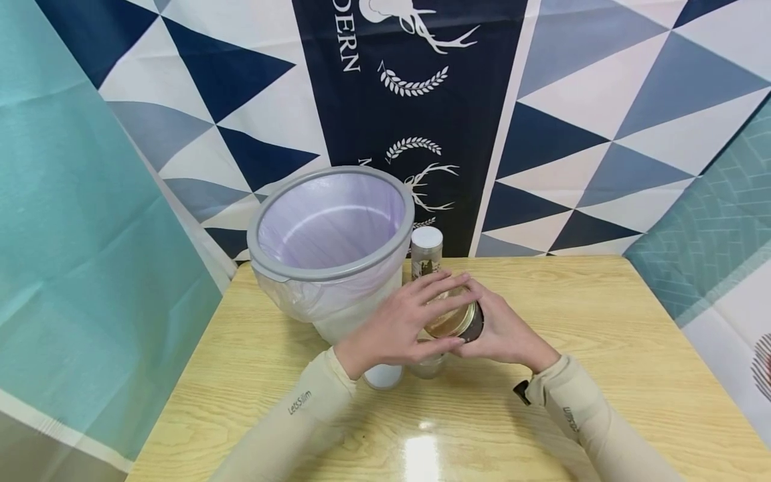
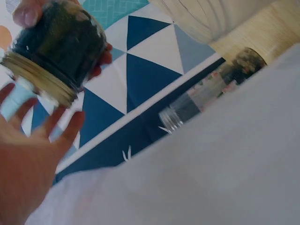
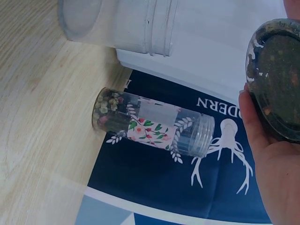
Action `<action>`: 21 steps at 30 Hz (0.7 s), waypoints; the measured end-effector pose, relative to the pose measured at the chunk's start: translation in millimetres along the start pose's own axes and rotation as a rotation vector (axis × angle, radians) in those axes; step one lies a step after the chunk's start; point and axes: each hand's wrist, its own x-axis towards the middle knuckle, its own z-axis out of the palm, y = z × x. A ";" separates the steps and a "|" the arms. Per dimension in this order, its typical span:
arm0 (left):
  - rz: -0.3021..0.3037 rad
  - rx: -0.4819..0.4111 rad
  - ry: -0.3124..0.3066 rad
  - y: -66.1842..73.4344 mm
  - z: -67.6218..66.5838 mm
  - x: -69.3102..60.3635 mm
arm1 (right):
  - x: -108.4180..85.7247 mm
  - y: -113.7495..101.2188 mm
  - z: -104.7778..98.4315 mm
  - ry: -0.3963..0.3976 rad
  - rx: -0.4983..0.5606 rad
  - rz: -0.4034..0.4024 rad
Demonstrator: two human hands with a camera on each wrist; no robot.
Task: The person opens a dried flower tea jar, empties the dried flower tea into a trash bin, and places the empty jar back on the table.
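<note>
The person's left forearm (image 1: 292, 418) and right forearm (image 1: 602, 418) reach forward, converging; the left grip (image 1: 400, 325) spreads its fingers, thumb apart, facing the right grip (image 1: 504, 329), which curls in a hold.

Bin (image 1: 331, 274) and jars (image 1: 426, 250) on wooden table (image 1: 602, 348)

Our long sleeves are pale cream. The left sleeve (image 1: 271, 435) bears small dark lettering (image 1: 299, 402) reading "LetsSlim", near its rounded cuff (image 1: 340, 373). The right sleeve (image 1: 608, 428) matches it, with similar print (image 1: 571, 419) we can read only partly. A small black tab (image 1: 521, 392) juts from its wrinkled end. Our left hand (image 1: 397, 321) and right hand (image 1: 502, 328) are bare.
</note>
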 end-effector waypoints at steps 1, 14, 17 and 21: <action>0.015 -0.012 -0.018 -1.4 -0.9 -1.7 | 0.2 0.1 -0.1 -0.003 0.000 -0.006; -0.097 0.014 0.100 2.9 1.9 2.1 | 0.0 -4.8 1.2 0.012 0.025 0.017; -0.134 0.023 0.128 5.3 3.2 3.4 | -0.4 -5.2 1.0 0.014 0.017 0.021; -0.186 0.035 0.153 7.9 4.3 5.2 | -1.0 -5.2 0.4 0.015 0.007 0.028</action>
